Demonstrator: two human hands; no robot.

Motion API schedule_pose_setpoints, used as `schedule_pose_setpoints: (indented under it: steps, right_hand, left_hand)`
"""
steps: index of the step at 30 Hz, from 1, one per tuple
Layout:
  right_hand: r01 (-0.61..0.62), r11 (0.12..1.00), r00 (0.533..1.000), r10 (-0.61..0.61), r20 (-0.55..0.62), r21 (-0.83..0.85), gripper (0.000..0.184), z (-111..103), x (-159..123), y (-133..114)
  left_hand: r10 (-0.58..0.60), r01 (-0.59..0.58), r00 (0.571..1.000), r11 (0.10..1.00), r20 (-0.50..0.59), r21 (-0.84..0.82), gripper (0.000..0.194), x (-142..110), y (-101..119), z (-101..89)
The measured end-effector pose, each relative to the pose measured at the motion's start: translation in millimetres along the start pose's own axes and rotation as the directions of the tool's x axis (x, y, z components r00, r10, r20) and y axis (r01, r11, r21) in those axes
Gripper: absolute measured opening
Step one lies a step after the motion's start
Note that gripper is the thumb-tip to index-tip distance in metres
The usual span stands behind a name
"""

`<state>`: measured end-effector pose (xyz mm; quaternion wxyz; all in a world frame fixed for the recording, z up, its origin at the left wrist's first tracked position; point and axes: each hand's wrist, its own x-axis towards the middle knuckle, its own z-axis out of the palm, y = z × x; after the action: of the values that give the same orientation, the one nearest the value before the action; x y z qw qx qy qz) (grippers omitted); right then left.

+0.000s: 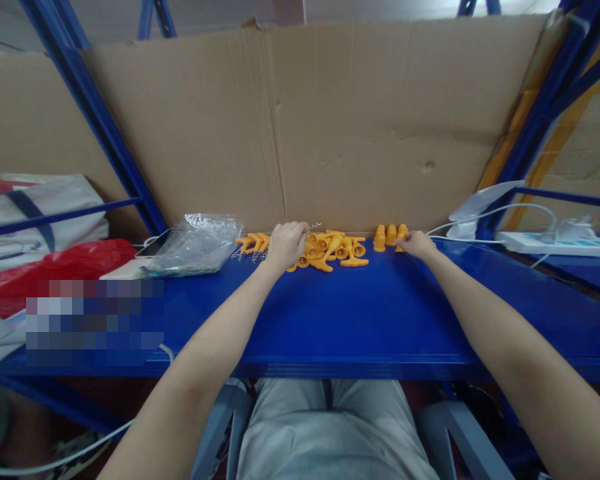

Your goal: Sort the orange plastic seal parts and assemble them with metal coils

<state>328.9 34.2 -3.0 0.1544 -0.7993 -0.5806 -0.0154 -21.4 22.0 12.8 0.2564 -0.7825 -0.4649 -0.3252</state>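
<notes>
My left hand point(287, 245) is closed above the left part of a pile of yellow plastic pieces point(333, 247). A thin curly metal wire point(315, 225) sticks out from its fingertips. The pile mixes T-shaped handles point(355, 262) with hollow cup-like pieces point(359, 250). More curly wires point(238, 254) lie at its left end. To the right, my right hand point(418, 245) pinches a stepped yellow plastic cap point(401, 236), partly hidden by the fingers. Two similar caps point(379, 238) stand upright just left of it.
Everything lies on a blue shelf point(310, 320) before a cardboard wall point(370, 127). A clear plastic bag point(200, 243) and a red bag point(60, 267) are on the left. On the right sit a white power strip point(560, 244) and cables. Blue posts point(535, 133) frame both sides.
</notes>
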Motion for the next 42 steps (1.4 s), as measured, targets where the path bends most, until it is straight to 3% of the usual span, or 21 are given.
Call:
schedule_pose_setpoints:
  steps: [5, 10, 15, 26, 35, 42]
  right_hand:
    - [0.057, 0.998, 0.995, -0.054, 0.083, -0.04, 0.034, 6, -5, -8]
    - [0.082, 0.983, 0.996, -0.074, 0.057, -0.162, 0.039, 7, -21, -21]
    - [0.107, 0.975, 0.994, -0.098, 0.053, -0.196, 0.046, 11, -29, -31]
    - [0.106, 0.984, 0.994, -0.102, 0.031, -0.144, 0.055, 24, -20, -32]
    - [0.115, 0.985, 0.993, -0.113, 0.022, -0.126, 0.056, 24, -22, -32]
    - [0.098, 0.984, 0.995, -0.093, 0.039, -0.149, 0.053, 17, -30, -38]
  left_hand:
    - [-0.099, 0.098, 0.994, 0.995, -0.043, -0.033, 0.032, 0, -8, 1.5]
    - [-0.242, 0.243, 0.97, 0.97, -0.028, 0.018, 0.028, 0, -18, -0.9]
    - [-0.347, 0.344, 0.935, 0.938, 0.08, 0.048, 0.032, -5, -29, 0.7]
    - [-0.451, 0.465, 0.844, 0.885, 0.289, 0.025, 0.044, -25, -58, 30.7]
    - [-0.395, 0.408, 0.8, 0.91, 0.452, 0.074, 0.054, -24, -59, 32.1]
    - [-0.391, 0.362, 0.764, 0.918, 0.513, 0.16, 0.048, -22, -55, 25.0]
